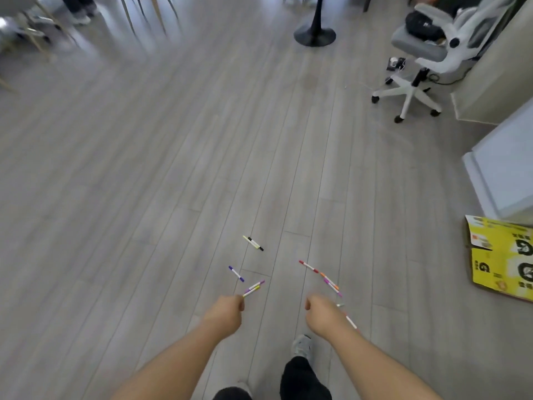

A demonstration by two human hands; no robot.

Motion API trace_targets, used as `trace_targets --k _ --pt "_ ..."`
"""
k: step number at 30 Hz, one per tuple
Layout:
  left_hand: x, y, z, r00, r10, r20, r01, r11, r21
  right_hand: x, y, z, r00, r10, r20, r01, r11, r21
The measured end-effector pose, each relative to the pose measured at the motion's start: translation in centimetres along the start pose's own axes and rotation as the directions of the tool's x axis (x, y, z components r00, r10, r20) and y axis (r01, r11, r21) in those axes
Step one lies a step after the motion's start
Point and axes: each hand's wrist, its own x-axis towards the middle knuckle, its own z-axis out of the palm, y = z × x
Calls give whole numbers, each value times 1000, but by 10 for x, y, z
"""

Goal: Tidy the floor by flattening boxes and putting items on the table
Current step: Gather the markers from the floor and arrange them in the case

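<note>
Several coloured markers lie scattered on the grey wood floor: a yellow-and-black pair (253, 243), a purple one (236, 273), a red one (308, 266), and orange and pink ones (331, 284). My left hand (226, 311) is curled round two markers (253, 287), purple and yellow, which stick out forward from the fist. My right hand (321, 311) is also a fist. A white marker (351, 322) and a greenish tip jut out at its right edge, apparently held. A flattened yellow cardboard box (501, 256) lies on the floor at the right.
A white office chair (415, 82) stands at the far right, with a black pedestal base (315, 34) behind it. Chair legs and a person's feet (80, 17) are at the back left. A pale cabinet (501, 174) stands beside the box. My shoe (302, 345) is under my right arm.
</note>
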Motion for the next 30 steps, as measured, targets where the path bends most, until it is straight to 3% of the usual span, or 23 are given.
trace_targets --k 6,12,19,25,28,30 --pt "108 -8 31 1000 1 20 -1 999 34 123 11 33 999 4 42 -6 999 54" --pt "282 -52 100 1000 11 -21 -12 1000 -28 288 37 125 999 -45 -5 45 998 39" --pt "497 -149 230 991 54 -121 -53 998 18 502 94 274 981 -190 31 193 967 -169" --pt "631 -236 305 937 297 -181 -229 919 321 647 104 311 865 -488 116 477 729 -490" --pt "667 -270 330 818 482 -314 -340 845 413 703 96 314 738 -657 155 595 524 -610" --pt "682 -286 343 721 571 -391 -364 794 488 730 81 312 691 -699 187 606 418 -677"
